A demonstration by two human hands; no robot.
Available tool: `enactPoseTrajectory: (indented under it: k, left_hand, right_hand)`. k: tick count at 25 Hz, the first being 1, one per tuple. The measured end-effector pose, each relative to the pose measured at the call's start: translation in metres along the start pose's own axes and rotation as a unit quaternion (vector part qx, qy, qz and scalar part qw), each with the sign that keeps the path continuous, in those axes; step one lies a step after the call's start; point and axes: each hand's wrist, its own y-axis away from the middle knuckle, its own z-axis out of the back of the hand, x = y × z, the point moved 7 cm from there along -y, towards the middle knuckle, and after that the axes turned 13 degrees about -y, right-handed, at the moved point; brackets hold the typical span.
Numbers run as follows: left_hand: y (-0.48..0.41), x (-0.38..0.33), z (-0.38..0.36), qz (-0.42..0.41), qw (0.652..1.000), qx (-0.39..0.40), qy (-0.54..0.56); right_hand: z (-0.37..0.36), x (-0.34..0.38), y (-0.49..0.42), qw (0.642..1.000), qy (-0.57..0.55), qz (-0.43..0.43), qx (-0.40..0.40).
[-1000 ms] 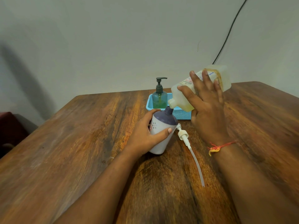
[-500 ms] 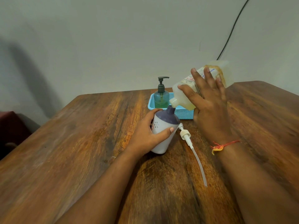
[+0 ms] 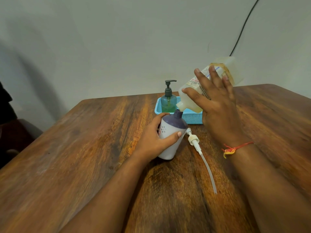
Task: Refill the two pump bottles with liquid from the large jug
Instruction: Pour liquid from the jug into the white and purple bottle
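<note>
A white pump bottle with a purple shoulder [image 3: 173, 132] stands uncapped on the wooden table, held around its body by my left hand [image 3: 155, 140]. My right hand [image 3: 217, 106] grips the large translucent jug [image 3: 190, 93], which holds yellowish liquid and is tilted steeply, base up to the right. Its spout rests right at the open neck of the white bottle. The bottle's white pump head with its long dip tube [image 3: 200, 152] lies on the table just to the right. A green pump bottle [image 3: 168, 101] with its pump on stands in the blue basket [image 3: 193, 117].
The wooden table [image 3: 84, 157] reaches to a pale wall at the back. A black cable [image 3: 244, 27] runs down the wall at upper right. A dark chair or seat [image 3: 15, 137] is at the left edge, beyond the table.
The jug has tilted more steeply, its base rising, while the spout stays at the white bottle's neck. My left hand keeps the same hold on the bottle.
</note>
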Motion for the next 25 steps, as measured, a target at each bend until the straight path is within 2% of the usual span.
enactPoseTrajectory:
  k: [14,25]
  left_hand:
    - [-0.002,0.0,0.001,-0.003,1.0,-0.006,0.005]
    - [-0.003,0.003,0.001,0.01,1.0,0.001,-0.007]
  right_hand:
    - [-0.002,0.006,-0.007,0.998,0.049,0.026,0.018]
    - [-0.002,0.009,-0.018,0.991,0.068,0.092,0.068]
